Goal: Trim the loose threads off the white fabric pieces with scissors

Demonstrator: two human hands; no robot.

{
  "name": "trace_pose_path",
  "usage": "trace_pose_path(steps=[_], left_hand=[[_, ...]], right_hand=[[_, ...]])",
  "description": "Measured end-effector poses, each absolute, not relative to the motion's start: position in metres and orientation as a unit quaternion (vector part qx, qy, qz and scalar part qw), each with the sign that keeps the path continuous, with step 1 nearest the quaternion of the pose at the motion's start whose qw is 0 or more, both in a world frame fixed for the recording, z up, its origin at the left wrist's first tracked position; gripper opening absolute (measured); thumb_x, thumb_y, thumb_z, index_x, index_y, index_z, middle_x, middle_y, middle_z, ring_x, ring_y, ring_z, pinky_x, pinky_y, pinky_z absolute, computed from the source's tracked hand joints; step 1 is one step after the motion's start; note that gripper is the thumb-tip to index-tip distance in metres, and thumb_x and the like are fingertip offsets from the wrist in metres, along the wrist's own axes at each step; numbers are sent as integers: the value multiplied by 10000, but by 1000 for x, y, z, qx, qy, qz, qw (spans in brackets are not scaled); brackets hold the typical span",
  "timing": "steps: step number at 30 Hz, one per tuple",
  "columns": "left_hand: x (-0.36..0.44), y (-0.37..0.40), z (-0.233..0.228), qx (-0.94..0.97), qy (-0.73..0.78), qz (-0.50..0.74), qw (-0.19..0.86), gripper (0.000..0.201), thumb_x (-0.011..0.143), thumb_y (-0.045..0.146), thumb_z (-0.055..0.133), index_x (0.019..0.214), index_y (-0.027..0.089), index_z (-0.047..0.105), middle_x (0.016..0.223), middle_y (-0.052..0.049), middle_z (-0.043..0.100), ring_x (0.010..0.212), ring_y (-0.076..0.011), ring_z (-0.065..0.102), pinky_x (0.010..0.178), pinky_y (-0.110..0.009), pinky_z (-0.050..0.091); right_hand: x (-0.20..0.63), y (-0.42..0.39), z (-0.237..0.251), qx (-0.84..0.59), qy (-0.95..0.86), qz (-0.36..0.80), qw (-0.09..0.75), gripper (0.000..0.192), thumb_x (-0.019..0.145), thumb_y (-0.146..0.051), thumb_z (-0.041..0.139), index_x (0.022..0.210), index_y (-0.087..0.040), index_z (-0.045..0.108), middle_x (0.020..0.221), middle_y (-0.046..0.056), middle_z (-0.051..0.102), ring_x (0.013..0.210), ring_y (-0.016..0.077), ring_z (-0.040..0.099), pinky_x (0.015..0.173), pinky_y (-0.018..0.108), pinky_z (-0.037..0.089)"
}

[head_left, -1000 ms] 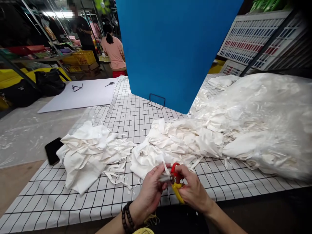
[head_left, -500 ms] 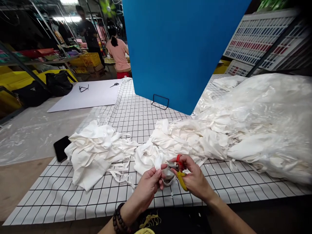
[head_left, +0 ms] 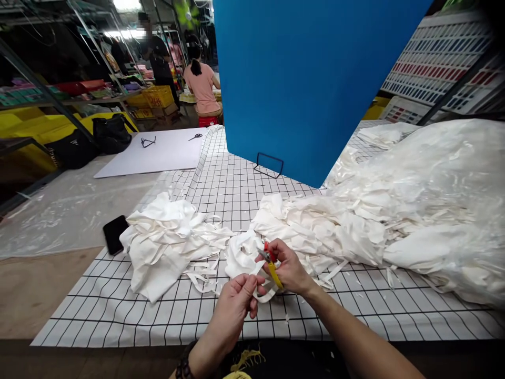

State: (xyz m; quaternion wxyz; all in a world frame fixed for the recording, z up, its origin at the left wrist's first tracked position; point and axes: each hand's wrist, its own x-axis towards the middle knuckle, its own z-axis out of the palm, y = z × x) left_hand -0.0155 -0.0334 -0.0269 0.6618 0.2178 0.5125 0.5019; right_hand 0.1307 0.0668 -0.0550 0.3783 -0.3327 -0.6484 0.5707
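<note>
My left hand pinches a white fabric strap between thumb and fingers, and a loop of it hangs below. That strap belongs to a white cloth piece lying bunched just beyond the hands. My right hand is closed around a small pair of thread snips with yellow and red handles. Their metal blades point left, a little above the left fingertips. To the left lies a heap of white cloth pieces with straps. A larger pile of the same spreads to the right.
A black phone lies left of the heap on the checked tablecloth. Behind stands a tall blue board beside a wire stand. Clear plastic bagging covers the right side. Scissors and glasses rest on a white board. Two people are farther back.
The view has swung slightly left. My right hand with the snips has moved left and a little up relative to my left hand, which sits lower, with the strap drawn out more visibly.
</note>
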Motion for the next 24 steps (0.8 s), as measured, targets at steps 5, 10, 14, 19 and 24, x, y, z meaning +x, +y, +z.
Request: trace_pose_path(steps=[5,10,14,19,24], left_hand=[[-13,-29,-29,323,552,566,520,344,816,466,654,793,125,700,1384,-138,461,523,-17,463,461,-198,386],[-10,-22,-34,320,486,581,569,286,888,423,581,882,151,672,970,-77,681,443,-35,430,452,-206,381],[-13,-20,-35,408,499,553,529,248,930,374,531,905,162,657,817,-33,638,595,-109,580,637,-256,475],[-19,-20,-28,538,523,476,460,235,964,307,461,883,171,634,797,-34,586,702,-143,591,709,-267,461],[-18,-19,-27,578,516,447,447,213,971,277,434,890,182,606,832,-30,557,687,-131,571,674,-252,449]], right_hand=[[126,60,-53,-357,-589,590,421,322,761,-337,730,889,-246,448,854,15,677,735,157,613,694,295,489],[136,52,-44,-369,-576,635,360,350,726,-336,772,855,-232,464,871,9,656,712,139,593,638,255,473],[171,54,-21,-456,-641,538,303,313,753,-381,727,839,-241,462,798,-14,620,643,137,540,558,246,432],[198,47,5,-481,-800,324,152,364,647,-379,761,820,-243,472,667,-27,564,571,151,481,515,267,359],[188,39,11,-482,-825,265,130,331,674,-376,714,808,-237,445,708,0,588,591,165,504,537,277,363]])
